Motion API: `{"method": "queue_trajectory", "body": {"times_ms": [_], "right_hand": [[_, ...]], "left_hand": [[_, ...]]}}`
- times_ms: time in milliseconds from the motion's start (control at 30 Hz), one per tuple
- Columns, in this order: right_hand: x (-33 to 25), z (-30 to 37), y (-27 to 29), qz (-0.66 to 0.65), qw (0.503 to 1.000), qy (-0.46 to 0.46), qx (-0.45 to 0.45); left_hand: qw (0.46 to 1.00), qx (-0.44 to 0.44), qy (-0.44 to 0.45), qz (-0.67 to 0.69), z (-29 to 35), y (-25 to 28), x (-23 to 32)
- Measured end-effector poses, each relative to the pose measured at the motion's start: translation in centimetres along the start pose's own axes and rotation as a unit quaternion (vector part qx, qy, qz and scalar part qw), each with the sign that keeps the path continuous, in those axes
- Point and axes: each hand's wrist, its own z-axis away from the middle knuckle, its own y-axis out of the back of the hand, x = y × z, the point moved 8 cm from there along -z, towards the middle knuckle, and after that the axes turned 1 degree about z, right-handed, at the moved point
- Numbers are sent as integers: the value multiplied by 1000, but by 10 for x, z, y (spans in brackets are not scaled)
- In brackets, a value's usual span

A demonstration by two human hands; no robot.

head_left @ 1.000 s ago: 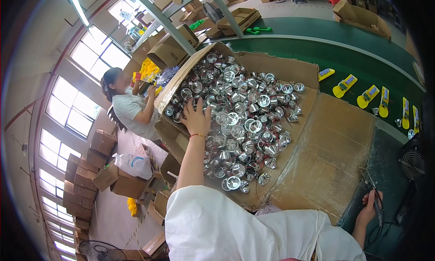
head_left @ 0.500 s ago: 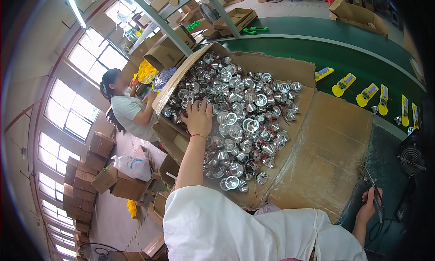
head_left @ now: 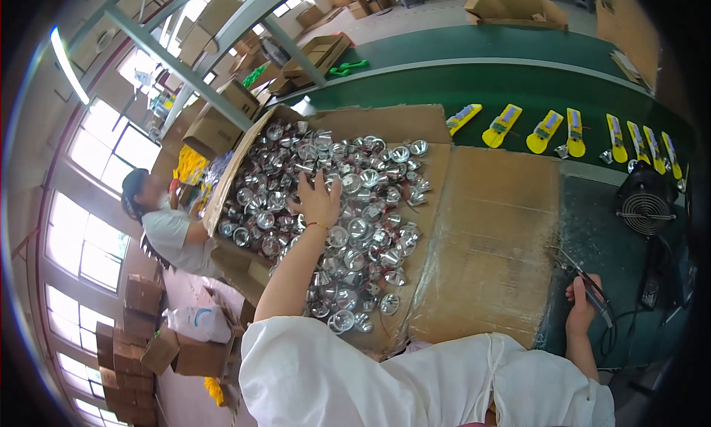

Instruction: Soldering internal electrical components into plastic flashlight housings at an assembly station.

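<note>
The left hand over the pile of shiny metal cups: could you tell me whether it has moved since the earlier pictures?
Cannot tell: the left hand stays on the metal cups; only the camera clearly shifted.

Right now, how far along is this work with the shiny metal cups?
Done: yellow pieces lie in a row on the green belt. In hand: the left hand reaches into the silver reflector cups in the cardboard box, and the right hand grips a thin corded tool. Left: the box looks nearly full.
</note>
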Motion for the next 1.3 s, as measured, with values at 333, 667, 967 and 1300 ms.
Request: {"method": "queue_trajectory", "body": {"times_ms": [333, 667, 967, 1300], "right_hand": [[-3, 0, 1, -13, 1000, -22, -11], [-6, 2, -7, -29, 996, -61, -51], [-2, 0, 1, -67, 993, -93, -37], [-6, 1, 20, -75, 995, -61, 24]], "left_hand": [[959, -3, -157, 237, -6, 26, 65], [945, -74, -306, -91, 73, 2, 105], [857, -30, -505, 99, 29, -13, 378], [884, -92, -402, 219, 76, -94, 462]]}}
